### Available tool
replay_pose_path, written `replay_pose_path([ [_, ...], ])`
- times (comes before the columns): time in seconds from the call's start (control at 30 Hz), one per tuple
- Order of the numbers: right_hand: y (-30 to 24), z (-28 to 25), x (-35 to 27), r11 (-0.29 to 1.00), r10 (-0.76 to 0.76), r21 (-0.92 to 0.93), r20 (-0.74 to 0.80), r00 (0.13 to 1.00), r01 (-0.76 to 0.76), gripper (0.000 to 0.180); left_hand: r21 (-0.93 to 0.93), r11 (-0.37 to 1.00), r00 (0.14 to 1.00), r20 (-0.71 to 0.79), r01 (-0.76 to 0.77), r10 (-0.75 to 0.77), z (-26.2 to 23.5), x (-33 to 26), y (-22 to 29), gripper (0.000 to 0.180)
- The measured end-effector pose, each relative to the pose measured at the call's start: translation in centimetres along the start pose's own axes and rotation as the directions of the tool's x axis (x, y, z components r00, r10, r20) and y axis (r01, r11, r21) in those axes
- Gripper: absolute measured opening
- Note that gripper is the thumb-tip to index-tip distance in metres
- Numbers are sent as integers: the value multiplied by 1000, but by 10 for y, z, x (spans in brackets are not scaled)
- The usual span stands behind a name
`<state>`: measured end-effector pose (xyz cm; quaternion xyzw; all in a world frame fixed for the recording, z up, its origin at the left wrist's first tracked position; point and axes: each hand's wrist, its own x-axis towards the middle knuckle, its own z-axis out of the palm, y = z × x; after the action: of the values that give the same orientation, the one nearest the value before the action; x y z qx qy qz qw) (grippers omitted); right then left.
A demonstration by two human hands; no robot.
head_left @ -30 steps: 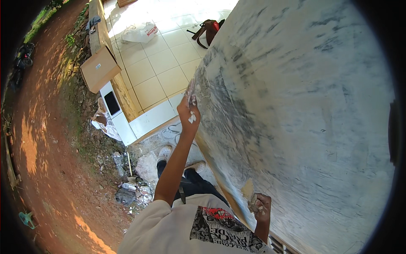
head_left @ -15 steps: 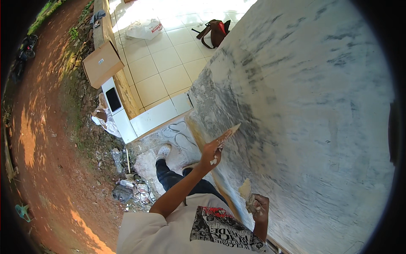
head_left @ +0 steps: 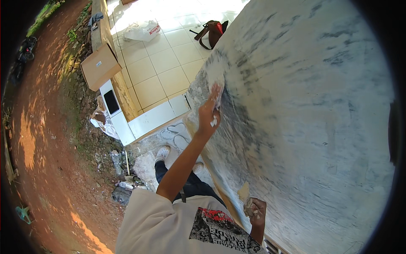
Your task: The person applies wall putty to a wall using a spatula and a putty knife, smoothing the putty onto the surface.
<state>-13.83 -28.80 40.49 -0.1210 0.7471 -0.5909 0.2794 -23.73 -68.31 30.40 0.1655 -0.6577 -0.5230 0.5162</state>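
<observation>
Hands apart, left hand (head_left: pixel 210 113) pressing scraper (head_left: pixel 218 96) (blade upward) on wall (head_left: pixel 304 118), right hand (head_left: pixel 256 210) gripping putty knife (head_left: pixel 244 194).

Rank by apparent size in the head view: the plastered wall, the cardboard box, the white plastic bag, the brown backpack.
1. Plastered wall, by far the largest.
2. Cardboard box.
3. White plastic bag and brown backpack look about alike; both lie far off, so no ranking.

i see open air left of the grey-white plastered wall (head_left: pixel 304 110); the wall itself blocks everything rightward.
</observation>
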Motion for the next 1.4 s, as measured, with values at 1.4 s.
replay_pose_path([
  [1.4, -5, 3, 17, 999, -30, -30, 17, 999, 31, 53, -54, 997, 998, 37, 55, -54, 16, 3, 70, 70],
])
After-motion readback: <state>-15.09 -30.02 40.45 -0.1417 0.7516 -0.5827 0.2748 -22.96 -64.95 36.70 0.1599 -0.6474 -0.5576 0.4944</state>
